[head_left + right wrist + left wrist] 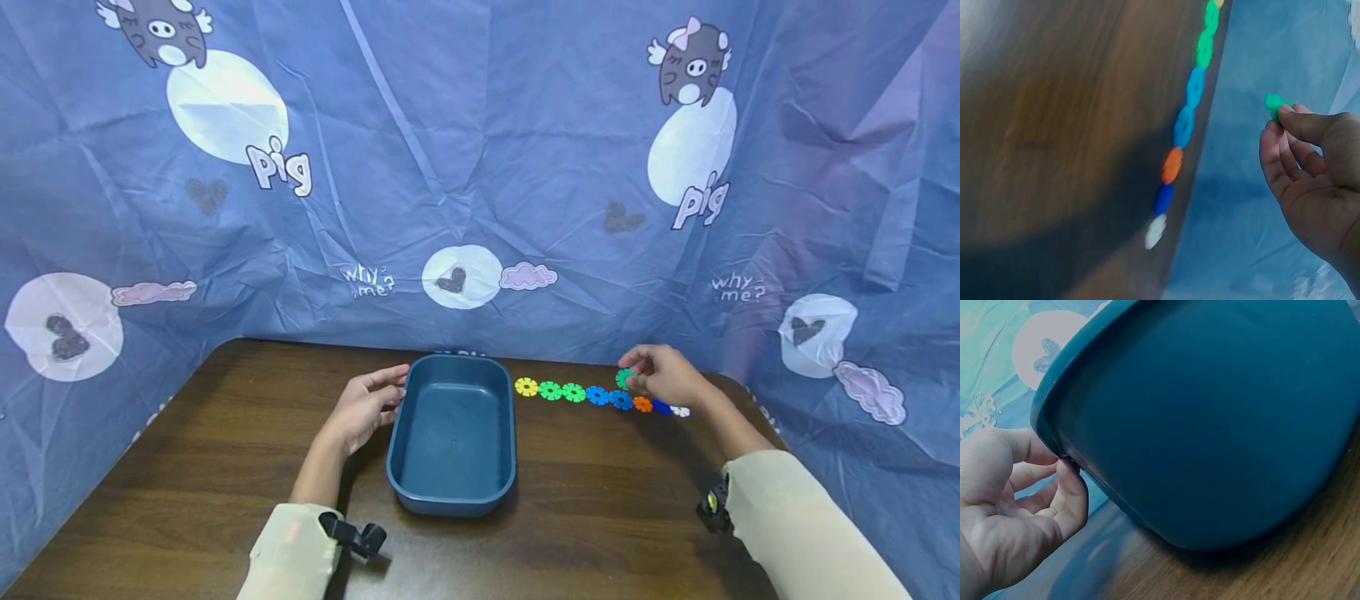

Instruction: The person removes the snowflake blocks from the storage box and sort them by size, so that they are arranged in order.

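A teal-blue plastic tub (452,504) stands on the table with nothing inside. At its left rim my left hand (367,410) pinches the edge between thumb and fingers, close up in the left wrist view, where the tub's wall (1210,425) fills most of the frame. My right hand (663,375) holds a green notched plastic disc (624,379) between thumb and fingertips, raised above a row of similar discs. That row runs from a yellow disc (527,387) by the tub through green and blue ones to an orange disc (642,404), a dark blue one and a white disc (1155,232).
The brown wooden table (600,517) ends at the back against a blue printed cloth (480,208), which also hangs at both sides. The disc row lies near the table's back edge, right of the tub. Black straps with small devices are on both sleeves.
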The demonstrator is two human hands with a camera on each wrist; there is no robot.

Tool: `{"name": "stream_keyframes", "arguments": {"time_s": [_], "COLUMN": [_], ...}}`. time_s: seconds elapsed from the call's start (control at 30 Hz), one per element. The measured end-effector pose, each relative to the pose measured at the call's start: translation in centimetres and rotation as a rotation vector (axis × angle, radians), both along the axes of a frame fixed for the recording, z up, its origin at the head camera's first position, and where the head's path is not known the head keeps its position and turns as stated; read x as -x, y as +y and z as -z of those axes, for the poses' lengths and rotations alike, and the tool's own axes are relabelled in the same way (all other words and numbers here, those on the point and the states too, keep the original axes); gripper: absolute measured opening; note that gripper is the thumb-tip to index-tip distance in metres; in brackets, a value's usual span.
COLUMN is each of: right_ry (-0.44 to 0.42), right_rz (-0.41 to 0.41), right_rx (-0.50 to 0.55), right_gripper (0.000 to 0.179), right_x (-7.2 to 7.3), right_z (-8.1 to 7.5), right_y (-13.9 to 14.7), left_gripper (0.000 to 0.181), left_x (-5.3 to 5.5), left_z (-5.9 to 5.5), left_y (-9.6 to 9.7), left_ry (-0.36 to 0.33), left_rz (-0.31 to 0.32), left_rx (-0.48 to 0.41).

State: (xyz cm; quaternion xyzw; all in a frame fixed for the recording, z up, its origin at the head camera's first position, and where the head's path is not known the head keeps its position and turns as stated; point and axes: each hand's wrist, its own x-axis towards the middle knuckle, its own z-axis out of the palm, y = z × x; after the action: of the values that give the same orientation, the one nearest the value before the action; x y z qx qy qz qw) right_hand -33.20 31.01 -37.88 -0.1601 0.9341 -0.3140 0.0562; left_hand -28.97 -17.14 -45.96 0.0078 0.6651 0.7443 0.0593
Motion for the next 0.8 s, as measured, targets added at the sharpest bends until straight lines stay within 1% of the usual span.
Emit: {"name": "stream_keyframes", "arguments": {"time_s": [0.13, 0.23, 0.33, 0.43, 0.57, 0.7, 0.8], "right_ry": [-0.025, -0.022, -0.009, 0.024, 0.056, 0.048, 0.048], "right_rz": [0.061, 0.094, 0.134, 0.157, 0.208, 0.278, 0.331], "right_rx": [0.045, 0.058, 0.072, 0.089, 0.118, 0.146, 0.162], "right_gripper": [0.025, 0.025, 0.023, 0.023, 0.025, 0.026, 0.026], "right_x": [-0.3, -0.6, -0.9, -1.0, -1.2, -1.6, -2.0], "right_z": [1.0, 1.7, 2.5, 3.2, 4.1, 4.9, 5.8], "right_y": [2.2, 3.7, 5.1, 6.3, 7.5, 8.7, 9.7], "left_gripper": [0.05, 0.049, 0.049, 0.049, 0.049, 0.05, 0.051], "left_x": [0.0, 0.0, 0.0, 0.0, 0.0, -0.1, -0.1], "left_z": [0.0, 0.0, -0.1, -0.1, -0.1, -0.1, -0.1], "left_y": [-0.1, -0.1, -0.2, -0.2, -0.2, -0.1, 0.0], "left_ry": [0.001, 0.0, 0.001, -0.002, -0.005, 0.001, 0.004], "left_rz": [-0.004, -0.002, 0.004, 0.005, 0.003, 0.006, 0.012], "left_rx": [0.006, 0.005, -0.001, -0.007, -0.012, -0.02, -0.028]}}
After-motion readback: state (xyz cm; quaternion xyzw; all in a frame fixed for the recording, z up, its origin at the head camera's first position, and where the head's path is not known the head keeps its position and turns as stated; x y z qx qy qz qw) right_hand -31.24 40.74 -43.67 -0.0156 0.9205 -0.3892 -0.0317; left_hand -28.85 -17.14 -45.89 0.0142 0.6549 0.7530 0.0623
